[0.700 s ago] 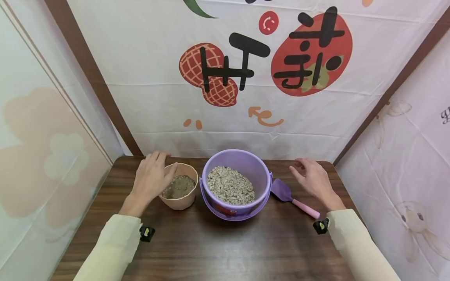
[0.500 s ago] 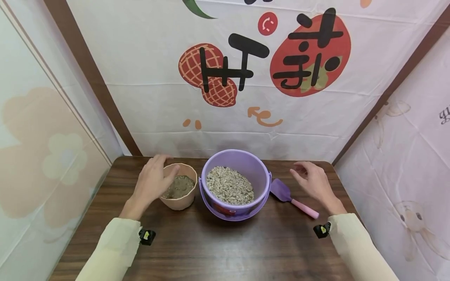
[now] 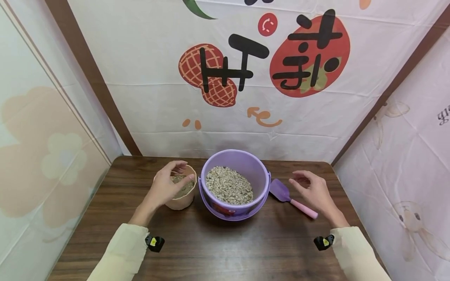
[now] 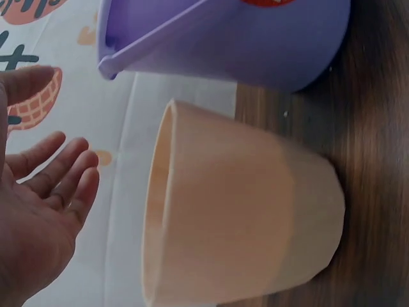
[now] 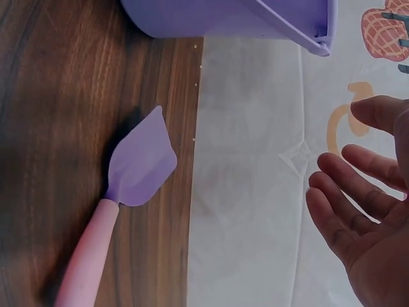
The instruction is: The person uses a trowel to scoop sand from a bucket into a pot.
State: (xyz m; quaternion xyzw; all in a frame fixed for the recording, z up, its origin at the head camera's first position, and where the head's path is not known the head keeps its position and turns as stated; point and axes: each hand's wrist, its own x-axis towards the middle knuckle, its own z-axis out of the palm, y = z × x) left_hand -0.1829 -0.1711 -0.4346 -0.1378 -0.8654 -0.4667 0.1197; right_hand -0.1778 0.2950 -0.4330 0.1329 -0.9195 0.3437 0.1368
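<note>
Hovering over a peach pot, a left hand shifts inward

Gripping nothing, its fingers loosely curved, the left hand hangs above the pot's mouth, just left of center in the lower half of the frame; half a second earlier it stood at the pot's left edge. The left wrist view shows it apart from the rim. At lower right, the right hand, also relaxed and holding nothing, sits slightly lower than before, near a purple trowel whose pink handle points to the lower right. Between the hands, a purple bucket of pale grains remains in place on the wooden table, as do pot and trowel.
</note>
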